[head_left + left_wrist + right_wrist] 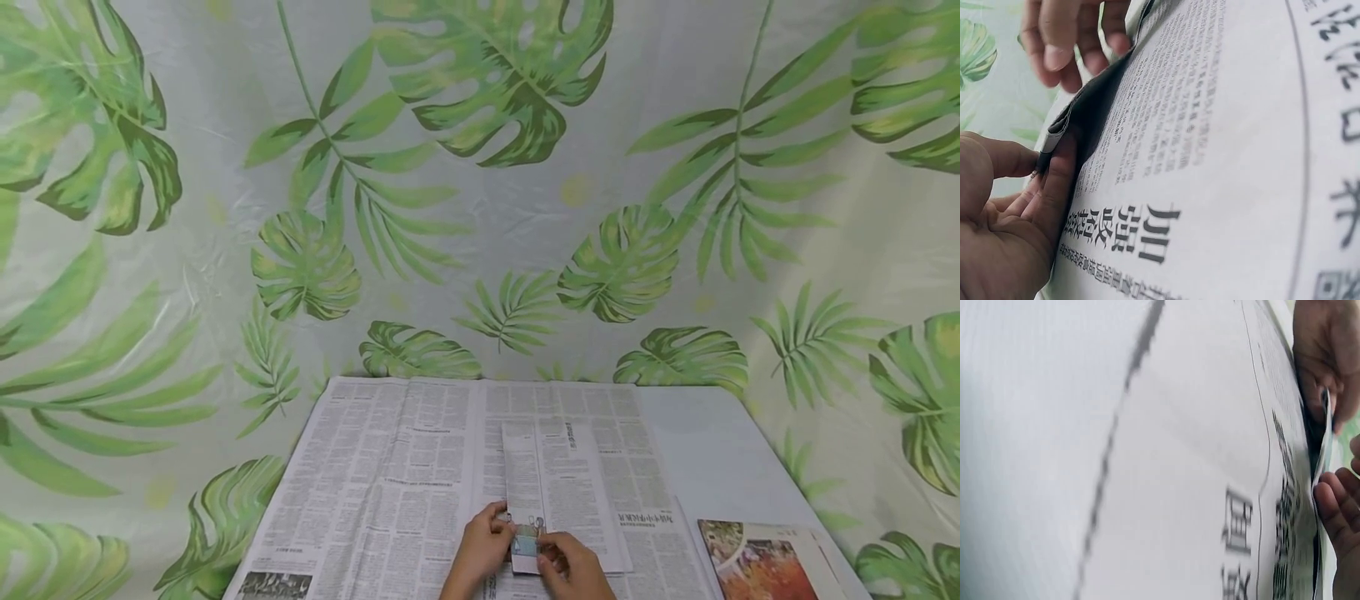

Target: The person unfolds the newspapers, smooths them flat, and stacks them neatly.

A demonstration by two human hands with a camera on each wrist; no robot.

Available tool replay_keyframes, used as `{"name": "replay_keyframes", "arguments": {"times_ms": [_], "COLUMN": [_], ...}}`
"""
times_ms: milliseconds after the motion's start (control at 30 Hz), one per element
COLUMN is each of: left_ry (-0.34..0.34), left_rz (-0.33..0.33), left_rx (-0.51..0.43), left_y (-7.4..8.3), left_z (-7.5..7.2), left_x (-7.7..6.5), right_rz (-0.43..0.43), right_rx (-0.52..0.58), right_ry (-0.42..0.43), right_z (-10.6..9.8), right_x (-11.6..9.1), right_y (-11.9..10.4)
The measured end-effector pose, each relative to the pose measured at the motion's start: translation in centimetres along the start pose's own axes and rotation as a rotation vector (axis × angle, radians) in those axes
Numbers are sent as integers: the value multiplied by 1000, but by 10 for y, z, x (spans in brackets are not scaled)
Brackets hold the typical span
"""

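Observation:
A folded newspaper sheet [525, 471] lies on the spread newspapers in the head view, a small coloured picture near its front end. My left hand [483, 537] pinches its left side near that end. In the left wrist view, the thumb and fingers of my left hand [1019, 212] squeeze the layered fold [1060, 122], which stands up slightly. My right hand [573, 567] is at the sheet's right side. Loosely bent fingers [1333, 503] of it touch the paper edge in the right wrist view, while the thumb stays apart.
Opened newspapers [360, 483] cover most of the white table [720, 450]. A magazine with a red and orange cover [761, 567] lies at the right front. Behind and around the table hangs a leaf-patterned curtain [510, 225].

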State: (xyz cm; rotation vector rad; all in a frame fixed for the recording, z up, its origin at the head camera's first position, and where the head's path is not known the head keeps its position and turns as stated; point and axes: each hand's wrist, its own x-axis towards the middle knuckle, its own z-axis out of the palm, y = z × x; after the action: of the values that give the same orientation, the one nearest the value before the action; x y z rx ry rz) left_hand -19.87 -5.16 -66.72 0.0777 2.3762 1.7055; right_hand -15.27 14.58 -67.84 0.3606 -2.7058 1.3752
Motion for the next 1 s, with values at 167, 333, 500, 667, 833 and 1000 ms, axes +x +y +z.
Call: {"name": "replay_keyframes", "arguments": {"times_ms": [167,333,500,667,833,1000], "left_ry": [7,20,33,39,60,121], "left_rz": [11,9,31,45,64,50], "left_rx": [13,12,24,17,42,85], "left_y": [-3,-6,-9,-9,-12,-15], "left_z": [-3,-9,-15,-22,-27,-33], "left_x": [-1,-3,-6,-9,-13,-15], "right_rz": [104,160,183,245,321,316], "right_rx": [-86,-188,-317,-371,-382,-396], "right_ry": [69,119,157,166,126,74], "right_z": [-13,-25,-33,-37,-38,-41], "right_x": [1,-1,-1,1,4,8], "right_y": [8,14,22,25,24,21]}}
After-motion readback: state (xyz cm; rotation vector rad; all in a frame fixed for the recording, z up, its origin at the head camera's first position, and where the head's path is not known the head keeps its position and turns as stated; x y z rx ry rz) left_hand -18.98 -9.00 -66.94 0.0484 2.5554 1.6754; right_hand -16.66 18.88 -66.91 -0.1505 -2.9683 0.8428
